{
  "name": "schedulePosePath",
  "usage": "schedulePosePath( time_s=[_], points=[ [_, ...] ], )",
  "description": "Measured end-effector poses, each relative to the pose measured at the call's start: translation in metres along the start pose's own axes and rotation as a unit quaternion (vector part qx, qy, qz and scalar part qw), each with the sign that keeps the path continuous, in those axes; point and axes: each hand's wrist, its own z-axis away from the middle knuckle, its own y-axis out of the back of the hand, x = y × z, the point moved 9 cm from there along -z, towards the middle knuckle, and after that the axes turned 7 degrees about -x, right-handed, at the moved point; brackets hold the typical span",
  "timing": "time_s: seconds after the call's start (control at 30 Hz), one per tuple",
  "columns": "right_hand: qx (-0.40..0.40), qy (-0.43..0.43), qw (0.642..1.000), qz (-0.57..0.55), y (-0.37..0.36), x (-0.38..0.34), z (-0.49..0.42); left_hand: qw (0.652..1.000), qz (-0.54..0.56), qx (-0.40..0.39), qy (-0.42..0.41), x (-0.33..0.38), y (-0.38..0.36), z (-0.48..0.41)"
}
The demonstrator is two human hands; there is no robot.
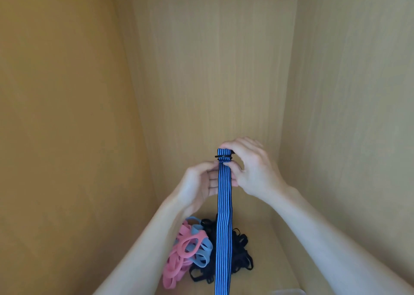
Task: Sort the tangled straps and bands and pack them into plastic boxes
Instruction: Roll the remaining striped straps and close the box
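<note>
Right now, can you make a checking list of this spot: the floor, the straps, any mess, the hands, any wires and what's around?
Surface: wooden shelf floor, piles lying on it.
Job's things: blue striped strap held upright with a black ring round its top; pink bands and light blue bands tangled together; black straps heaped beside them; edge of a plastic box at the bottom right.
Clutter: nothing seen.
Hands: left hand holds the strap from the left, fingers behind it; right hand pinches its top by the ring.
Cables: nothing seen.
Surroundings: wooden walls on three sides.
</note>
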Motion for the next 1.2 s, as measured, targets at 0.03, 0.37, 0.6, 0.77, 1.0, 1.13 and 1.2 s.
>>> schedulePosePath(
  time_s=[0.03, 0.37, 0.6, 0.77, 1.0, 1.13, 1.2],
  points=[
    [-0.001, 0.006, 1.000, 0.002, 0.000, -0.001, 0.000, 1.000, 0.004, -0.010, -0.003, 0.001, -0.002, 0.001],
    [-0.042, -0.034, 0.996, -0.071, -0.007, 0.005, 0.004, 0.998, -0.038, -0.024, -0.038, 0.009, -0.001, 0.001],
    [-0.101, -0.106, 0.965, -0.216, -0.015, 0.020, 0.013, 0.999, -0.003, -0.010, -0.049, 0.007, 0.000, 0.000],
    [-0.037, -0.256, 0.903, -0.342, -0.010, 0.054, 0.013, 0.998, 0.017, -0.033, -0.055, 0.007, -0.006, 0.001],
    [-0.111, -0.308, 0.856, -0.400, -0.030, 0.069, 0.019, 0.997, 0.015, -0.022, -0.067, 0.008, -0.008, -0.003],
    [-0.047, -0.297, 0.864, -0.404, -0.024, 0.072, 0.017, 0.998, 0.017, -0.028, -0.046, -0.003, -0.010, -0.004],
    [-0.032, -0.292, 0.867, -0.401, -0.023, 0.070, 0.016, 0.998, 0.033, -0.036, -0.033, -0.008, -0.014, -0.004]
  ],
)
